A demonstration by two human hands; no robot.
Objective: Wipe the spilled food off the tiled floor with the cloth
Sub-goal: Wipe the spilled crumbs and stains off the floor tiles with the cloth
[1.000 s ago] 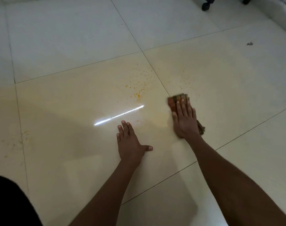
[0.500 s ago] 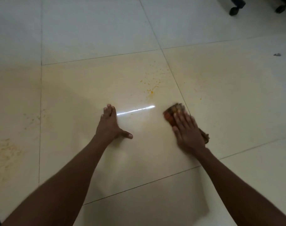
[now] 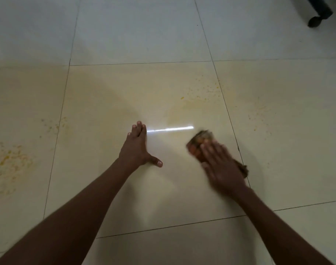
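Observation:
My right hand [image 3: 223,166] presses flat on a brown-orange cloth [image 3: 198,141] on the cream tiled floor [image 3: 109,88]; the hand is motion-blurred and hides most of the cloth. My left hand [image 3: 136,148] rests flat on the same tile to the left, fingers together, thumb out, holding nothing. Yellow food specks [image 3: 203,90] lie on the tile beyond the cloth. More specks [image 3: 259,113] dot the tile to the right. A larger yellow smear [image 3: 10,161] and a fainter patch [image 3: 52,125] mark the tile at the far left.
A dark chair caster and leg [image 3: 316,18] stand at the top right. A bright strip of reflected light [image 3: 170,129] lies between my hands. Grout lines divide the big glossy tiles.
The view has shifted left, bringing the left smear into sight. My left hand moved forward and left. My right hand slid the cloth back toward me, off the specks.

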